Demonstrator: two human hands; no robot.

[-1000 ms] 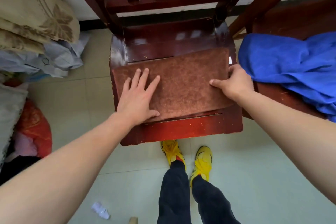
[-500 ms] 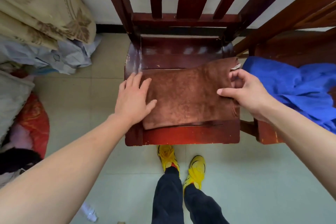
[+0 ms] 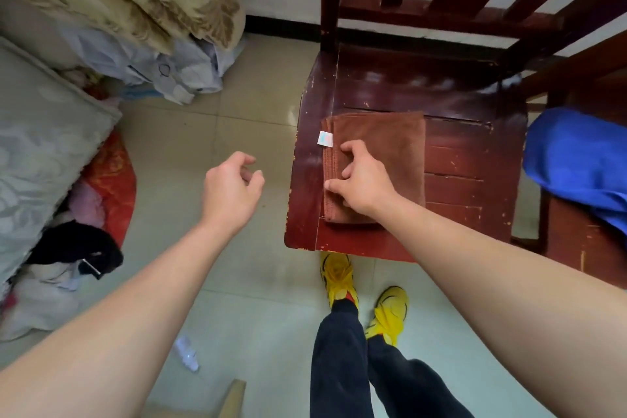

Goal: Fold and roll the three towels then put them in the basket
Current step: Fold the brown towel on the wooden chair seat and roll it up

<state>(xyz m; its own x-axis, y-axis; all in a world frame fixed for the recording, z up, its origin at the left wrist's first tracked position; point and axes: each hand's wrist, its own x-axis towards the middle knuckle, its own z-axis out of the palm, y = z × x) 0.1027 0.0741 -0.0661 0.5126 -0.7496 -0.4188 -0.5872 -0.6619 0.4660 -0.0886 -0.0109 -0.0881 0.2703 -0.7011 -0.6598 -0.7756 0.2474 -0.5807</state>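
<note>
Hanging over floor tile left of chair, left hand (image 3: 234, 188): fingers loosely curled, holding nothing. Next right, wooden chair (image 3: 475, 159); folded brown towel (image 3: 400, 146) flat on left part of seat. White tag (image 3: 325, 139) sticks out at towel's left edge, bluish print too small to read. Right hand (image 3: 364, 180) on same edge, fingers curled, thumb and fingertips pinching folded layers. Far right, blue towel (image 3: 576, 163) bunched on neighbouring seat (image 3: 583, 248), apart from brown towel

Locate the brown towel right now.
In the head view, the folded brown towel lies on the left of the wooden chair seat, under the right hand, left of the blue towel.
</note>
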